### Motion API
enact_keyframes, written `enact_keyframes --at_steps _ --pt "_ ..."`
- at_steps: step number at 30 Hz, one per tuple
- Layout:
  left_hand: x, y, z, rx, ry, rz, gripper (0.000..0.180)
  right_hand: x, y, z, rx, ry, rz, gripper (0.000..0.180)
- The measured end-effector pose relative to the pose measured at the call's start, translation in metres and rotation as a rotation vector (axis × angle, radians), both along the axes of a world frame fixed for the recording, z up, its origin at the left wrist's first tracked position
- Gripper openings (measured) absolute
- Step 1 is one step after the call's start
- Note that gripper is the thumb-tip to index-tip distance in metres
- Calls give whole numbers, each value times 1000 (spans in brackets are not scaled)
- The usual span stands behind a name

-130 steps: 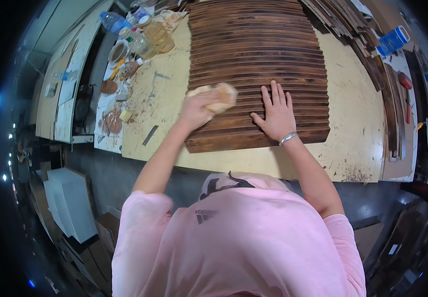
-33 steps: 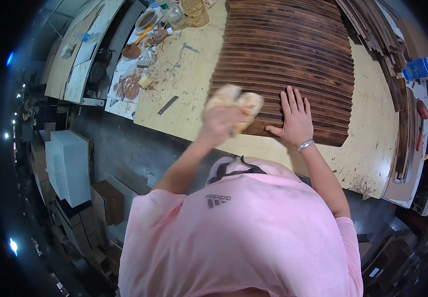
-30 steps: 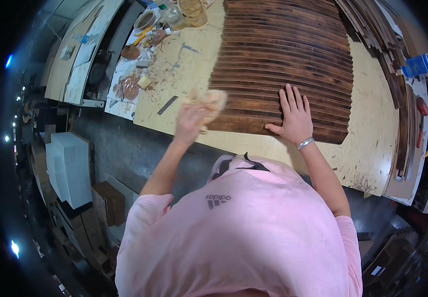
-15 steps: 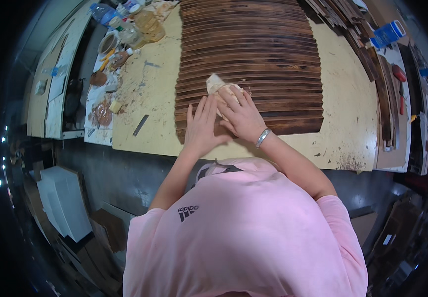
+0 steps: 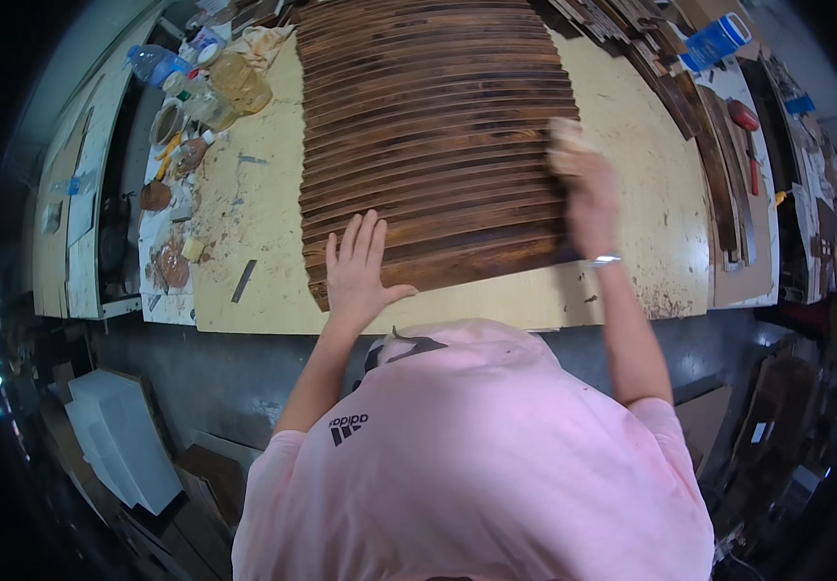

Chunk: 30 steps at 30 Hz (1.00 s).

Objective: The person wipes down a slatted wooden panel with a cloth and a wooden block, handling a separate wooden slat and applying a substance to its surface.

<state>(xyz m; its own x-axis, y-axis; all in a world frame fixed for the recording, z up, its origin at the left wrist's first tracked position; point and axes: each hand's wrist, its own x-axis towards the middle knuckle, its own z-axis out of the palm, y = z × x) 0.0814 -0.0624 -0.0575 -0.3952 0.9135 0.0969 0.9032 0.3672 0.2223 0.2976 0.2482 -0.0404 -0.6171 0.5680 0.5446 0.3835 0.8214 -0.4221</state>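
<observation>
A large dark-brown slatted wood panel [image 5: 438,145] with ridged rows lies on the pale yellow tabletop [image 5: 636,194]. Flat on its near left corner rests my left hand [image 5: 355,271], fingers spread and thumb out, holding nothing. My right hand [image 5: 593,208], smeared by motion, is at the panel's right edge. It grips a crumpled cream-coloured cloth [image 5: 565,145], which sticks out past the fingers over the ends of the slats. A silver bracelet [image 5: 605,259] circles my right wrist.
Plastic bottles [image 5: 239,92], a cup [image 5: 168,123] and a yellow sponge block [image 5: 193,249] stand on the left. Loose dark wood strips [image 5: 670,87], a blue container [image 5: 715,42] and a red-handled tool [image 5: 744,116] lie right. A dark strip [image 5: 243,281] sits beside the panel.
My right hand has swept the cloth from the panel's middle to its right edge. The left hand has parted from it and stays at the near left. The view has shifted somewhat.
</observation>
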Motion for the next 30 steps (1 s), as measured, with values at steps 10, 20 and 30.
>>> enact_keyframes --at_steps 10,20,30 --pt "0 0 1 16 -14 -4 121 -6 15 -34 -126 -117 133 50" --pt "2 3 7 -18 -12 13 118 -140 -59 -16 -79 -164 501 53" --pt "2 5 7 32 -32 11 118 -2 115 -39 -57 -146 -89 39"
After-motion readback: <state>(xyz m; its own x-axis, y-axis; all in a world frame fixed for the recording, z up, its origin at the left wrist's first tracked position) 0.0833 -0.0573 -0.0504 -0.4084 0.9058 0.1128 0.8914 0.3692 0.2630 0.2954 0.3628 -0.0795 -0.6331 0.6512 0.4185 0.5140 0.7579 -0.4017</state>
